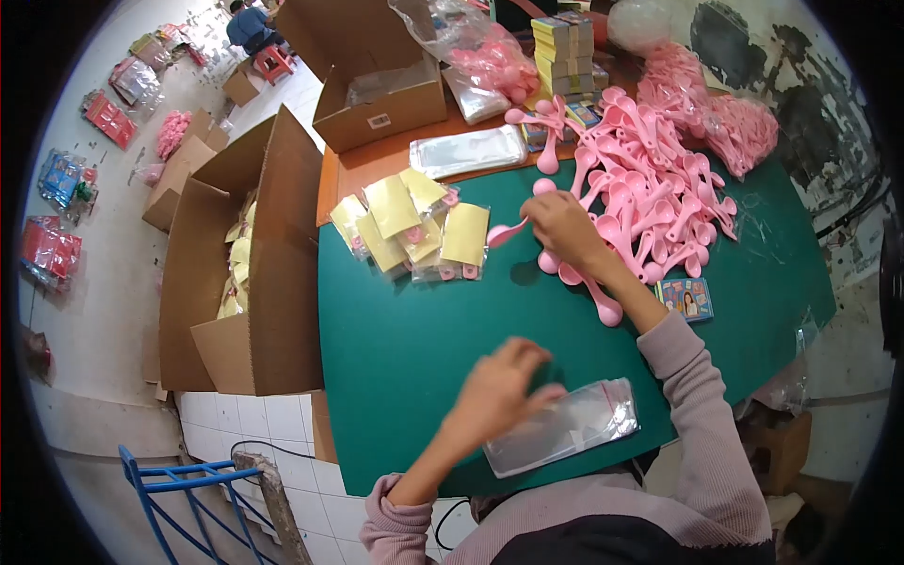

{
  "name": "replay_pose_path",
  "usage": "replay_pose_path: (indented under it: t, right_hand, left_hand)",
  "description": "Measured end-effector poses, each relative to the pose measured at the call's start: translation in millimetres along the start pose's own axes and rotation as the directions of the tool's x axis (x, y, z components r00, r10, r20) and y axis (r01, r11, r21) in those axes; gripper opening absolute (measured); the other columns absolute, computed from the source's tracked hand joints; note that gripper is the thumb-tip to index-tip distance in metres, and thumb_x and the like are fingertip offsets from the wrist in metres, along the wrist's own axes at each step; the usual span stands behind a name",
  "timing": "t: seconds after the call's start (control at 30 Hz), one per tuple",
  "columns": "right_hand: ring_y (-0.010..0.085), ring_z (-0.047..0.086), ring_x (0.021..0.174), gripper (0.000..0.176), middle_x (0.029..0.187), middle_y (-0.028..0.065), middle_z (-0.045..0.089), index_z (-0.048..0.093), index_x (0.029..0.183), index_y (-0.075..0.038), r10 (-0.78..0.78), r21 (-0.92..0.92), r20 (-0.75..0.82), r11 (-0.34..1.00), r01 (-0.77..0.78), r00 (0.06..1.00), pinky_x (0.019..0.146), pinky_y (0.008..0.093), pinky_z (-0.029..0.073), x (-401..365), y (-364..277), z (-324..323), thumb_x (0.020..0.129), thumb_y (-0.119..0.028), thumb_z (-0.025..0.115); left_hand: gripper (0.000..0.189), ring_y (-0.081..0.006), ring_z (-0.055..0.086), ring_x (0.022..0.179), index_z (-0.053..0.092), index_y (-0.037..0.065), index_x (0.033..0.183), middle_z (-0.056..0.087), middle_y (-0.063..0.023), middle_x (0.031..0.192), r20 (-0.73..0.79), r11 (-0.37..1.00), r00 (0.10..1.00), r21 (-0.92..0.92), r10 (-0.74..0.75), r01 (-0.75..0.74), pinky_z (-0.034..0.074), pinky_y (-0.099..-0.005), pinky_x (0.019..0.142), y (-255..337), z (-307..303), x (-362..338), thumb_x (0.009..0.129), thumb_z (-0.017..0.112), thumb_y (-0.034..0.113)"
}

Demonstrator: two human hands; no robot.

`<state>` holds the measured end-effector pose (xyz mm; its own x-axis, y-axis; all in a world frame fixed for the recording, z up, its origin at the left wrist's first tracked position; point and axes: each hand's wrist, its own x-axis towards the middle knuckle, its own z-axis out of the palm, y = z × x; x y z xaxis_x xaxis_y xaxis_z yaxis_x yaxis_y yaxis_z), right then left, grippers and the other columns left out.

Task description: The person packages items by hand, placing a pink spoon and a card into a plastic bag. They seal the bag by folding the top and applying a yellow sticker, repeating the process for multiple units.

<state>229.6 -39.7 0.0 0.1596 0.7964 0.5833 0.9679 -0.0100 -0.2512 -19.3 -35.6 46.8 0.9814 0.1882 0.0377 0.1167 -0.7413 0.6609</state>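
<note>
My right hand [563, 226] is closed on a pink plastic spoon [506, 234], its bowl sticking out to the left. The hand is at the left edge of a big heap of pink spoons [650, 193]. Nearer to me, my left hand [499, 391] is blurred by motion, with thumb and fingers apart and nothing visible between them. It hovers just left of a stack of clear plastic bags [570, 428] at the table's front edge. A small stack of printed cards [686, 299] lies beside my right forearm.
Bagged yellow cards [395, 207] lie at the table's left. Behind them are clear sleeves [468, 151] and an open cardboard box [381, 108]. A tall carton [282, 254] stands left of the green table [405, 377]. A blue metal frame [193, 476] is lower left. Another person [250, 26] sits far back.
</note>
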Motion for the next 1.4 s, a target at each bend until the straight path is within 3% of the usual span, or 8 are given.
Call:
replay_pose_path:
  t: [0.17,0.43,0.5,0.67,0.83,1.0,1.23,1.4]
  right_hand:
    - [0.0219,0.057,0.077,0.027,0.085,0.0106,0.054,0.056,0.106,-0.001,0.389,0.556,-0.032,0.773,-0.307,0.921,0.067,0.0332,0.046,-5.3,-21.3,-51.5,0.081,0.004,0.045]
    - [0.0119,0.054,0.069,0.028,0.088,0.0076,0.049,0.053,0.112,-0.001,0.378,0.544,0.165,0.736,-0.404,0.911,0.062,0.0223,0.045,-40.9,-60.4,-116.0,0.084,0.001,0.049]
    - [0.0089,0.054,0.07,0.027,0.085,0.0047,0.052,0.051,0.109,-0.001,0.479,0.777,0.154,0.481,-0.406,0.864,0.061,0.0213,0.046,-51.8,-63.8,-114.4,0.082,0.001,0.055]
    - [0.0068,0.055,0.071,0.027,0.083,0.0026,0.055,0.05,0.106,-0.001,0.55,0.775,0.15,0.451,-0.443,0.822,0.063,0.0205,0.046,-59.2,-72.5,-110.0,0.081,-0.002,0.059]
    - [0.0071,0.055,0.068,0.023,0.082,0.0022,0.056,0.052,0.104,-0.001,0.615,0.805,-0.013,0.473,-0.357,0.788,0.062,0.0201,0.046,-63.0,-80.9,-96.2,0.081,-0.002,0.059]
    - [0.0086,0.054,0.063,0.017,0.075,0.0051,0.056,0.057,0.096,0.0,0.456,0.469,0.049,0.775,-0.424,0.888,0.058,0.0222,0.045,-60.7,-84.6,-104.1,0.079,0.0,0.057]
    - [0.01,0.057,0.064,0.015,0.075,0.0066,0.056,0.056,0.094,0.001,0.417,0.377,-0.101,0.856,-0.354,0.903,0.059,0.0227,0.047,-63.0,-84.0,-97.0,0.079,0.001,0.057]
    - [0.0089,0.057,0.069,0.016,0.078,0.0043,0.056,0.054,0.097,0.002,0.586,0.775,-0.02,0.521,-0.357,0.81,0.063,0.0222,0.049,-66.7,-86.4,-91.7,0.081,0.001,0.057]
  left_hand:
    - [0.023,-0.0254,0.057,0.079,0.054,0.007,0.091,0.053,-0.0089,0.091,0.066,0.996,0.995,0.043,0.079,-0.082,0.046,-0.0362,0.064,11.4,35.5,4.0,0.075,0.065,0.019]
    - [0.016,-0.0189,0.062,0.073,0.054,0.005,0.084,0.063,-0.0073,0.083,0.178,0.941,0.983,-0.338,0.036,0.027,0.048,-0.0294,0.062,-3.0,22.9,9.1,0.074,0.066,0.01]
    - [0.016,-0.0172,0.063,0.075,0.054,0.004,0.083,0.063,-0.0075,0.085,0.197,0.934,0.979,-0.358,0.061,0.013,0.049,-0.0283,0.065,-9.2,14.0,10.4,0.074,0.066,0.008]
    - [0.011,-0.0155,0.056,0.095,0.049,0.003,0.083,0.057,-0.0109,0.103,0.093,0.529,0.994,-0.842,-0.057,0.109,0.045,-0.0294,0.082,-35.9,13.3,11.7,0.078,0.058,0.005]
    - [0.006,-0.0154,0.056,0.094,0.046,0.004,0.083,0.059,-0.0118,0.103,-0.045,0.573,0.995,-0.82,-0.086,0.013,0.046,-0.028,0.08,-38.9,19.9,14.6,0.081,0.052,0.002]
    - [0.015,-0.0144,0.061,0.083,0.042,0.004,0.096,0.064,-0.0129,0.089,0.048,0.275,0.972,-0.955,-0.229,0.112,0.048,-0.0249,0.074,-41.2,21.1,15.0,0.087,0.053,0.006]
    - [0.021,-0.0142,0.062,0.078,0.045,0.003,0.103,0.064,-0.0122,0.086,0.069,0.259,0.944,-0.953,-0.323,0.159,0.049,-0.0239,0.07,-38.5,6.6,13.7,0.085,0.056,0.005]
    - [0.027,-0.012,0.06,0.08,0.046,0.0,0.111,0.064,-0.0124,0.091,0.159,0.289,0.938,-0.924,-0.307,0.251,0.047,-0.0222,0.068,-36.8,7.9,14.3,0.087,0.055,0.008]
